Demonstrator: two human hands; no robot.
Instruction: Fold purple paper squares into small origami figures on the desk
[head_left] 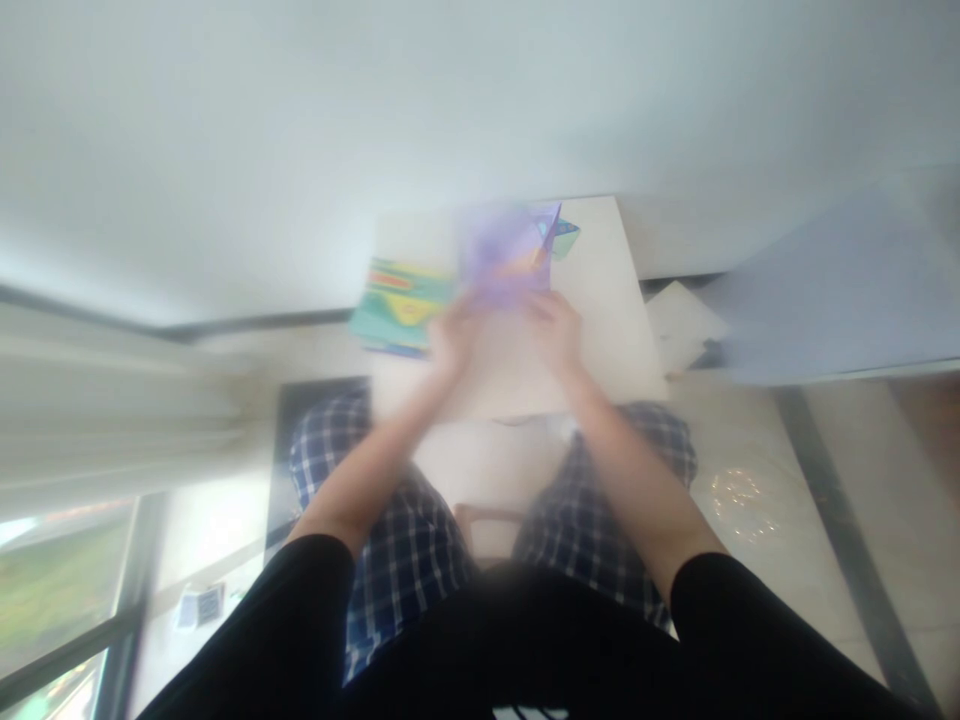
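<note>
The picture is blurred by motion. A purple sheet of paper (pixel 504 255) lies on a small white table (pixel 607 300) in front of me. My left hand (pixel 450 335) grips the sheet at its near left edge, and my right hand (pixel 556 325) holds its near right edge. A colourful green and yellow pack or booklet (pixel 397 305) lies on the table just left of my left hand. A small teal piece (pixel 564 236) shows beyond the purple sheet.
I sit with my knees in blue checked trousers (pixel 405 530) under the table. White sheets (pixel 682 325) and a pale blue surface (pixel 840 290) lie to the right. A window (pixel 60 590) is at lower left, tiled floor (pixel 795 500) at right.
</note>
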